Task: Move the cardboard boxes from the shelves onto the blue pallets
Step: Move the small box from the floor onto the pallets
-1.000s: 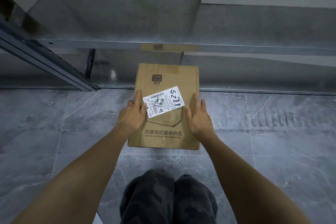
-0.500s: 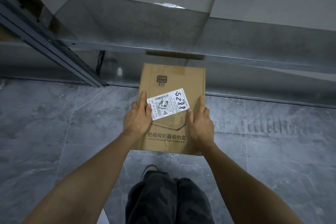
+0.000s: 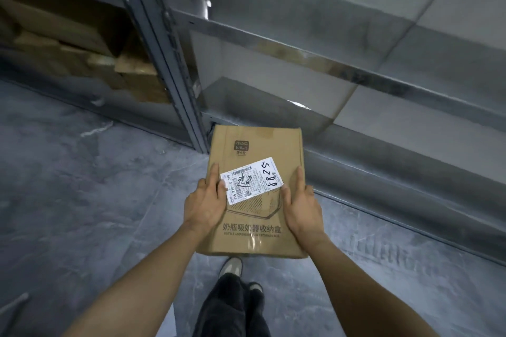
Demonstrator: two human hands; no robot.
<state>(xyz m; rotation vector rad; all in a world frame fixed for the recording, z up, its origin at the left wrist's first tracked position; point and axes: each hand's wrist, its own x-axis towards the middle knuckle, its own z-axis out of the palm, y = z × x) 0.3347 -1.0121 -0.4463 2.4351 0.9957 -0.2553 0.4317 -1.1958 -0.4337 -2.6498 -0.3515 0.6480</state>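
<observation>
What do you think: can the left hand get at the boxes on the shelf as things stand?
Probably not: the left hand grips the box with the right hand, and the shelf boxes sit off left beyond the post.

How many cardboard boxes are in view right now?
1 for certain: the cardboard box, gripped between left hand and right hand, over the floor before the shelf. In the shelf bay at upper left lie blurred brown boxes; their number cannot be told.
</observation>
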